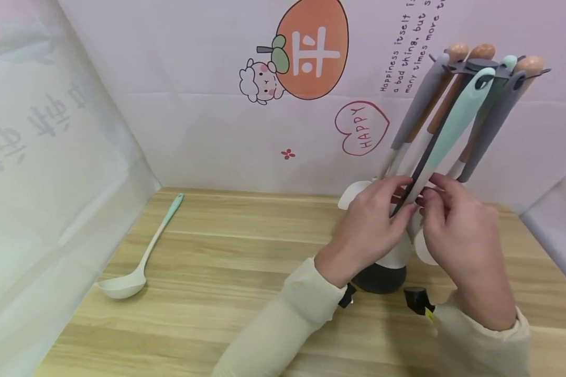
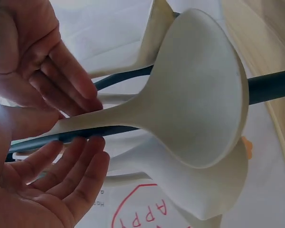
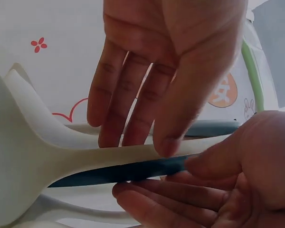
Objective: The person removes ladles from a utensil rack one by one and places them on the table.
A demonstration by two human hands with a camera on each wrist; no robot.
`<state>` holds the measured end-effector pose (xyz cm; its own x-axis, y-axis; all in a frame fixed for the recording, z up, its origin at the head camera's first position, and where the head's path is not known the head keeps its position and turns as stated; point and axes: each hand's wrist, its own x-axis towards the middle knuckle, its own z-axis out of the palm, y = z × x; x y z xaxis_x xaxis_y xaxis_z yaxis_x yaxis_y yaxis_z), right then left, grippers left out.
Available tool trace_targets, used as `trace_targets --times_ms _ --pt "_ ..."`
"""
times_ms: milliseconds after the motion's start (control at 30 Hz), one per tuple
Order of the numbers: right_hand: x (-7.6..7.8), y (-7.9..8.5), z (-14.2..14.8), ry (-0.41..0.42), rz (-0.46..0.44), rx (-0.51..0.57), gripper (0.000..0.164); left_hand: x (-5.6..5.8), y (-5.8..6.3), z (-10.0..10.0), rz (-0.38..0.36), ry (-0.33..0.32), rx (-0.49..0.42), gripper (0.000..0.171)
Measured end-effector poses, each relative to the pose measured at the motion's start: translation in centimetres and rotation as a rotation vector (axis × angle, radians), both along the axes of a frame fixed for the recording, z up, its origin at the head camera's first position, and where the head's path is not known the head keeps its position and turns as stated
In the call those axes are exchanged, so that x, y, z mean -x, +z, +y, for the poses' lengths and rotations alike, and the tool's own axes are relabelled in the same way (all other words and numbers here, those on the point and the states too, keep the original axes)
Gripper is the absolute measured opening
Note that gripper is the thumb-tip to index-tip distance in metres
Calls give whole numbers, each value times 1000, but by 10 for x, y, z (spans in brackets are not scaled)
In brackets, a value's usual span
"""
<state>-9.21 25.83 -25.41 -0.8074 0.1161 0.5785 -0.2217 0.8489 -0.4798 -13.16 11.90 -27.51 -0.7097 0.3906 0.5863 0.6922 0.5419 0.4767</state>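
Note:
My left hand and right hand flank a mint-handled kitchen utensil hanging on a dark utensil stand. Its broad pale head flares out below the hands; it resembles a turner. The left thumb lies over the pale shaft, while the left fingers extend beside the dark pole. In the right wrist view, the right thumb touches the shaft and the fingers reach down behind it, loosely spread. Neither hand shows a tight grip. Several grey- and brown-handled utensils hang around the pole.
A pale ladle with a mint handle lies on the wooden table at the left. The stand's dark base is near the left sleeve. Printed cloth hangs behind and along the sides.

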Motion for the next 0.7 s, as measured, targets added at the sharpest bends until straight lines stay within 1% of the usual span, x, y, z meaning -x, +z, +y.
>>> trace_targets --times_ms 133,200,267,367,467,600,700 --pt "4 -1 2 -5 -27 5 40 5 -4 6 -8 30 -28 37" --pt "7 -1 2 -5 -46 10 40 5 -6 8 12 58 -45 33" --pt "11 -3 3 4 -68 16 40 3 -7 9 47 90 -53 26" --pt "17 -5 3 11 -81 20 40 1 -8 8 97 116 -61 18" --pt "20 -7 4 9 -78 25 39 1 -7 7 103 101 -61 17" --pt "21 -10 5 0 -71 36 38 1 -7 6 92 55 -118 19" --pt "22 -11 5 -7 -74 45 38 2 -8 7 98 28 -163 19"
